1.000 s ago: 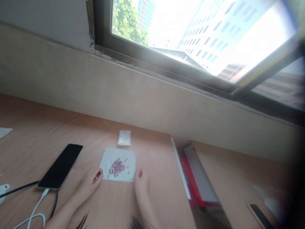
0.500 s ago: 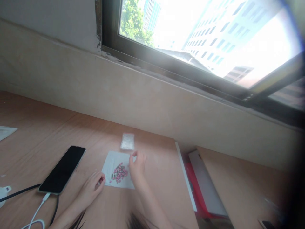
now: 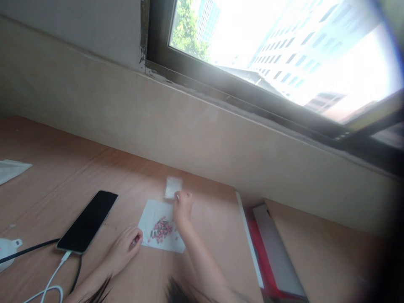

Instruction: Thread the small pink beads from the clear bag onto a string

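My right hand (image 3: 183, 205) is closed, its thumb and fingers pinched at the lower right corner of a small clear plastic bag packet (image 3: 172, 187), which looks slightly blurred. Below it lies a square white sheet (image 3: 148, 212) with a pile of pink pellets (image 3: 162, 229) on top, mixed with some dark green capsule-like pieces. My left hand (image 3: 128, 246) rests on the table at the sheet's left edge. Its fingers are curled in towards the thumb, and whatever they may hold is hidden.
A black phone (image 3: 88, 221) with a white cable (image 3: 52, 273) plugged in lies to the left, beside a black cord (image 3: 31, 249). White packets (image 3: 12, 170) sit at the far left. At the right, a red and grey object (image 3: 274, 256) stands in the gap between tables. A window (image 3: 252, 84) is above.
My right hand has moved up from the sheet's right edge to the plastic bag packet, and its fingers have closed there. The left hand stays at the sheet. The view has shifted slightly.
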Demonstrator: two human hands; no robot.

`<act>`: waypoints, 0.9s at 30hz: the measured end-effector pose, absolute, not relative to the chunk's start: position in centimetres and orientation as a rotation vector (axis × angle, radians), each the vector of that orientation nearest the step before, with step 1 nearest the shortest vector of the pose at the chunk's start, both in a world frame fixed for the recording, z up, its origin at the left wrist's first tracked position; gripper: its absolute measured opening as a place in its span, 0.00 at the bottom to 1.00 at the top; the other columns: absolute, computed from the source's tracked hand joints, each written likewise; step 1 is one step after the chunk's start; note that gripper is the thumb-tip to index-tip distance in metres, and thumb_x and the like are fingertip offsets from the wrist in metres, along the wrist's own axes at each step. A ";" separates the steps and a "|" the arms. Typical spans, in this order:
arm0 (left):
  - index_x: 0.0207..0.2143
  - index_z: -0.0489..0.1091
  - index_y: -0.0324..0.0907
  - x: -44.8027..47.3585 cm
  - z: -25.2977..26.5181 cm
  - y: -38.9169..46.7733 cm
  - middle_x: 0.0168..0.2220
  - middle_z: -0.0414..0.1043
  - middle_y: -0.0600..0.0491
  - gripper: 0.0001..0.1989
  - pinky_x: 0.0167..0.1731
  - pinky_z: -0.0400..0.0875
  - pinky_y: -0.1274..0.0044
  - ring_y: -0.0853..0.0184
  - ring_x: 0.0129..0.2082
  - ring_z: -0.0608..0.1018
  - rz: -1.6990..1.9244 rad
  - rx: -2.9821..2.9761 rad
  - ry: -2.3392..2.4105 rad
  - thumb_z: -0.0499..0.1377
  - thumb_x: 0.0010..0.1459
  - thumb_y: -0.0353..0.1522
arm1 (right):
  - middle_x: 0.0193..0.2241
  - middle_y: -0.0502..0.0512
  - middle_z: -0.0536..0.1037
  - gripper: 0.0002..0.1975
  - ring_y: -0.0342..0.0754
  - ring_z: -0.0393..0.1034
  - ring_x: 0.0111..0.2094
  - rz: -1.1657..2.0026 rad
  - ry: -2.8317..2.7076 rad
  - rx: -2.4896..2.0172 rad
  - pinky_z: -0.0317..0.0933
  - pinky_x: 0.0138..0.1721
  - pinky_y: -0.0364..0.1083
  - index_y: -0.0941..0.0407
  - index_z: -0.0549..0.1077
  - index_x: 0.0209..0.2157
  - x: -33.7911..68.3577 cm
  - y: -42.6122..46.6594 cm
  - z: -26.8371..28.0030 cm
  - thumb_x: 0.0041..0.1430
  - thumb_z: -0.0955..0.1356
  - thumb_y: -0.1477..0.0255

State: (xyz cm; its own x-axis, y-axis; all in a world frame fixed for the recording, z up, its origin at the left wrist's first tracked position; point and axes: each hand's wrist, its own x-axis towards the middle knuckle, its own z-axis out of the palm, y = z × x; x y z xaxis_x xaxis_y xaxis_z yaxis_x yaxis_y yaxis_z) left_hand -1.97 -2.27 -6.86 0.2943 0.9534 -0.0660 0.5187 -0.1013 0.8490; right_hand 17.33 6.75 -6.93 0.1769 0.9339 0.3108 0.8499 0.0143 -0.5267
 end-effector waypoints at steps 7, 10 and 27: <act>0.22 0.63 0.41 -2.1 -7.5 -2.3 0.24 0.65 0.54 0.08 0.30 0.62 0.77 0.66 0.28 0.68 0.695 1.666 1.335 0.49 0.49 0.35 | 0.34 0.58 0.66 0.09 0.47 0.58 0.38 0.177 -1.345 -1.642 0.52 0.41 0.45 0.60 0.67 0.34 18.1 4.8 -1.4 0.55 0.58 0.74; 0.24 0.64 0.41 -2.2 -8.1 -2.0 0.23 0.66 0.54 0.10 0.27 0.63 0.77 0.67 0.26 0.68 0.690 1.625 1.329 0.49 0.50 0.37 | 0.33 0.56 0.68 0.07 0.46 0.60 0.38 0.341 -1.178 -1.603 0.52 0.41 0.45 0.59 0.65 0.33 18.5 2.7 0.6 0.56 0.59 0.71; 0.29 0.66 0.36 0.1 -0.8 -2.4 0.30 0.69 0.51 0.14 0.33 0.63 0.77 0.68 0.30 0.70 0.553 1.352 0.998 0.54 0.49 0.39 | 0.29 0.56 0.69 0.20 0.45 0.63 0.28 1.024 -0.577 -1.580 0.56 0.29 0.44 0.58 0.60 0.29 18.1 -5.7 -5.1 0.34 0.69 0.62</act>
